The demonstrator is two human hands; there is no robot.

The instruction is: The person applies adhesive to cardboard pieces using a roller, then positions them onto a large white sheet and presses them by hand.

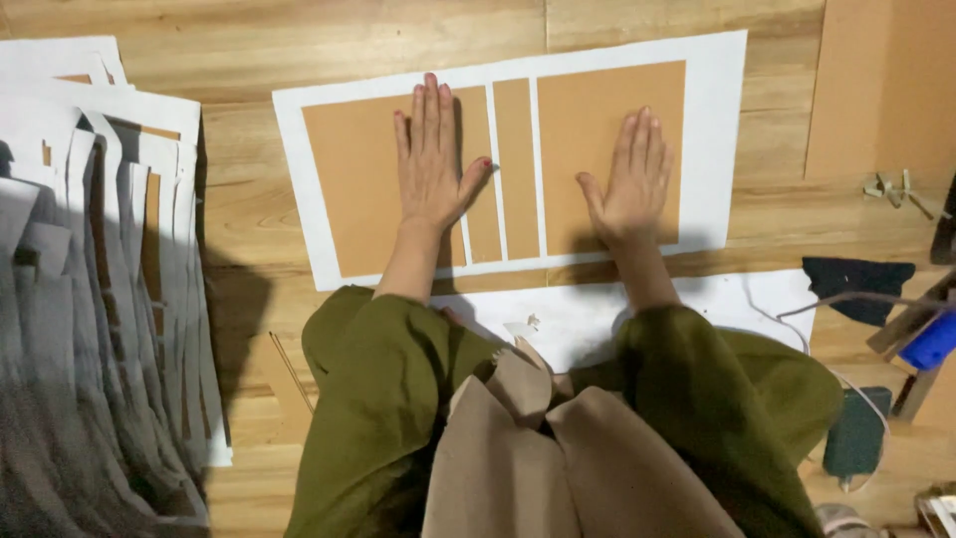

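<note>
Head view, wooden floor. Left hand (431,159) flat, fingers together, pressing left brown board panel (363,184). Right hand (629,177) flat, fingers slightly spread, on right brown board panel (597,120). Both panels lie on white sheet (717,149), narrow spine strip (515,164) between. Risk, judged: uneven pressure shifts panels, gaps go crooked.

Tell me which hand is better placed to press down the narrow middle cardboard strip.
Left, probably. The left hand lies flat on the left cardboard panel, its thumb reaching toward the narrow strip. The right hand rests flat on the right panel, slightly farther from the strip.
</note>
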